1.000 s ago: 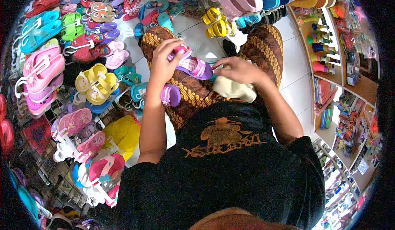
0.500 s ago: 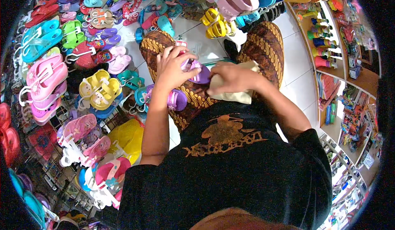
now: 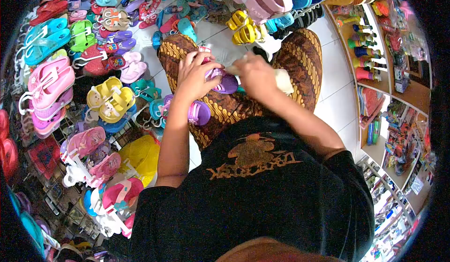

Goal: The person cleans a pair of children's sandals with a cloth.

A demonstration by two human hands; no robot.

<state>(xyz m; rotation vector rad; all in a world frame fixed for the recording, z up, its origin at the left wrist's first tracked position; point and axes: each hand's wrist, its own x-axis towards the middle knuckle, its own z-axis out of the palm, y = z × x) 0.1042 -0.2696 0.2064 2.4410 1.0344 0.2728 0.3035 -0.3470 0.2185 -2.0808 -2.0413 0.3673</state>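
Observation:
A purple sandal [image 3: 228, 85] rests on my lap, over brown patterned trousers [image 3: 304, 60]. My left hand [image 3: 193, 77] is closed on its strap side, fingers curled over the top, partly hiding it. In my right hand [image 3: 255, 77] is a cream cloth [image 3: 283, 81]; one end hangs out past the wrist side and the other reaches toward the sandal. That hand is a little blurred. A second purple sandal [image 3: 201, 113] lies by my left forearm, with a teal sandal [image 3: 157, 108] beside it.
Many sandals hang on a rack to the left, among them a yellow pair [image 3: 111, 100] and a pink pair [image 3: 50, 84]. Yellow sandals [image 3: 243, 27] and large pink sandals [image 3: 260, 2] are ahead. Shelves [image 3: 375, 81] with packaged goods line the right.
My right hand has moved up and forward with the cloth, away from my waist, so the cloth has shifted and bunched. My left hand stays on the sandal.

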